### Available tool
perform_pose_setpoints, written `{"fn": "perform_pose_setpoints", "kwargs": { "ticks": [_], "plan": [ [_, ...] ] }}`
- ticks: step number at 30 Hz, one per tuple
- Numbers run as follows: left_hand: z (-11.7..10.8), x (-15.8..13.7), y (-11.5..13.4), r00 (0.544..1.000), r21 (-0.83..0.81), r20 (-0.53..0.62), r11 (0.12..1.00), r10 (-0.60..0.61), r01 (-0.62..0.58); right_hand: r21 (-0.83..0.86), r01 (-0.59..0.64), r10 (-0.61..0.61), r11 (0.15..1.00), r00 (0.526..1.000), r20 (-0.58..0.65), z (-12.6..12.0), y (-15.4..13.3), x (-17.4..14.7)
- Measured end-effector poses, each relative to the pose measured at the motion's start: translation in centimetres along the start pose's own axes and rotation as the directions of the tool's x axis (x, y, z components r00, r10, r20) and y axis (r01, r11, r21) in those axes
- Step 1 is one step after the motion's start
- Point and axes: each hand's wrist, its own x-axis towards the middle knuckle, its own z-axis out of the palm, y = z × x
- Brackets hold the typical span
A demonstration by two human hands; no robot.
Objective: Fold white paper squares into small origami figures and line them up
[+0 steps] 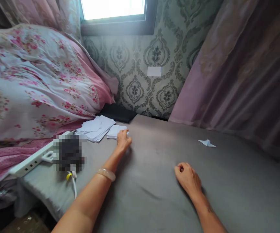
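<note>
My left hand [123,139], with a pale bangle [106,174] on its wrist, reaches to the right edge of a small stack of white paper [115,131]. Its fingers lie over the edge of the sheets, the thumb apart from them; no sheet is visibly lifted. Just left of that stack is a larger, uneven pile of white paper [98,127]. My right hand [188,178] rests on the grey surface, fingers curled into a loose fist with nothing visible in it. Beyond it to the right lies a small folded white paper piece [207,143] with pointed ends.
A white power strip [30,165] runs along the left edge, beside a blurred-out dark object [70,152] and a white cable [74,187]. A black flat item [117,112] sits at the back. Floral bedding [40,81] rises at left; a pink curtain [198,87] hangs at right.
</note>
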Motion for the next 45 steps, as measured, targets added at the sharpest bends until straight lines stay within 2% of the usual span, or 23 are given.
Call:
{"fn": "perform_pose_setpoints", "kwargs": {
  "ticks": [3, 5, 9, 14, 18, 21, 24, 29, 35, 40, 45],
  "plan": [
    [-1.2, 2.3, -3.0, 0.989, 0.049, -0.09, 0.991, -0.121, 0.126, 0.025, 0.017, -0.017, 1.0, 1.0, -0.018, 0.3, 0.5, 0.0],
    [-2.1, 3.5, -4.7, 0.983, 0.075, -0.092, 0.983, -0.161, 0.168, 0.026, 0.007, -0.007, 1.0, 1.0, -0.008, 0.3, 0.4, 0.0],
    [-3.3, 4.9, -6.8, 0.991, 0.102, 0.016, 0.986, -0.135, 0.133, 0.043, -0.033, 0.032, 0.999, 0.999, 0.026, -0.2, 0.1, 0.1],
    [-4.0, 5.3, -7.6, 0.982, 0.094, 0.165, 0.993, -0.087, 0.072, 0.055, -0.041, 0.039, 0.998, 0.999, 0.034, -0.3, 0.0, 0.1],
    [-4.4, 5.5, -8.1, 0.969, 0.106, 0.234, 0.993, -0.081, 0.057, 0.048, -0.046, 0.045, 0.998, 0.999, 0.027, -0.1, 0.0, 0.1],
    [-4.6, 6.2, -8.2, 0.961, 0.156, 0.259, 0.986, -0.1, 0.06, 0.053, -0.048, 0.046, 0.997, 0.998, 0.04, -0.1, 0.1, 0.1],
    [-4.3, 7.4, -7.7, 0.966, 0.244, 0.226, 0.967, -0.13, 0.073, 0.056, -0.051, 0.049, 0.997, 0.998, 0.049, -0.1, 0.1, 0.1],
    [-2.3, 8.9, -6.0, 0.975, 0.344, 0.165, 0.935, -0.149, 0.085, 0.063, -0.043, 0.04, 0.997, 0.999, 0.034, -0.1, 0.0, 0.0],
    [-0.4, 8.4, -5.3, 0.967, 0.424, 0.127, 0.893, -0.223, 0.15, 0.076, -0.021, 0.02, 0.997, 1.0, 0.019, -0.1, 0.1, -0.2],
    [-0.3, 8.3, -5.0, 0.964, 0.451, 0.108, 0.876, -0.244, 0.171, 0.078, -0.008, 0.008, 0.997, 1.0, 0.009, -0.1, 0.1, -0.2],
    [-1.1, 8.5, -4.4, 0.963, 0.436, 0.143, 0.888, -0.229, 0.147, 0.069, 0.002, -0.002, 0.998, 1.0, -0.007, 0.0, 0.2, -0.3]
  ]
}}
